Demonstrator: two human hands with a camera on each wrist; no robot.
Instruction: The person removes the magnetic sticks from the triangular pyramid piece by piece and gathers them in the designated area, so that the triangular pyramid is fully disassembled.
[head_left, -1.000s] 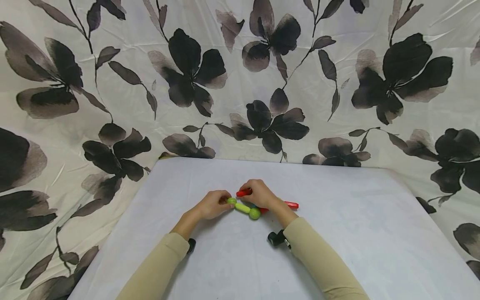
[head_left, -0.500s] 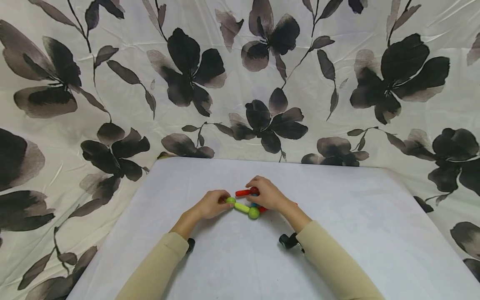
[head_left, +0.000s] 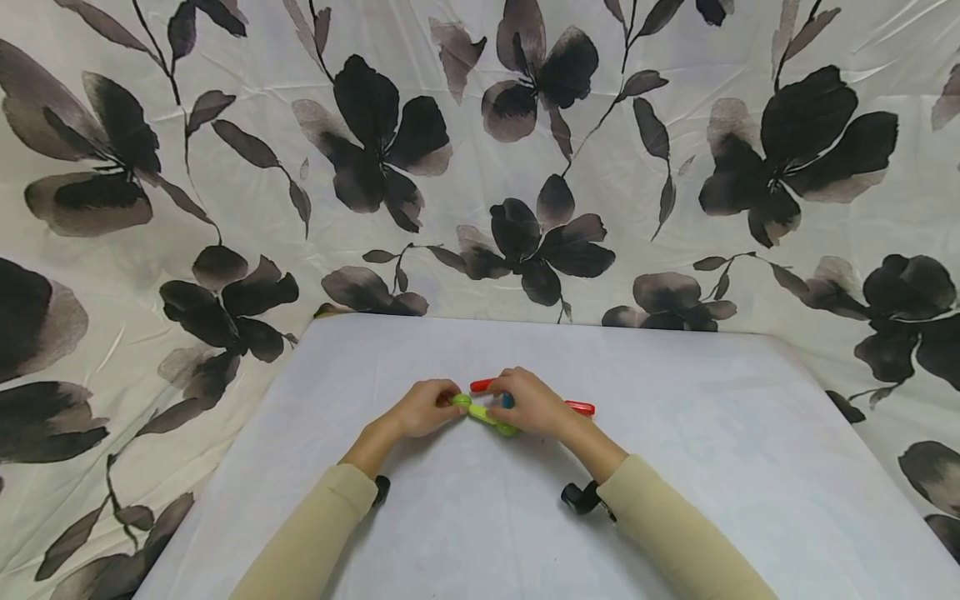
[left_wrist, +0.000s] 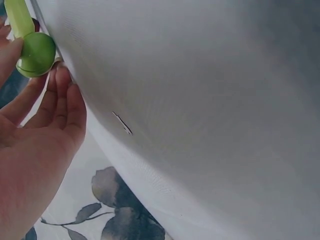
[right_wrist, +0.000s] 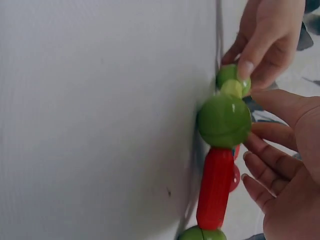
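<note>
Slanting down-right mid-frame, a yellow-green rod adjoins a glossy green ball the left hand pinches; the right hand's grip is unclear.

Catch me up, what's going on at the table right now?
A person's left hand pinches a green ball at a white table. A yellow-green rod runs from it to a second green ball, which a red rod meets. The right hand is at that second ball and a blue piece; whether it grips either is hard to tell.
</note>
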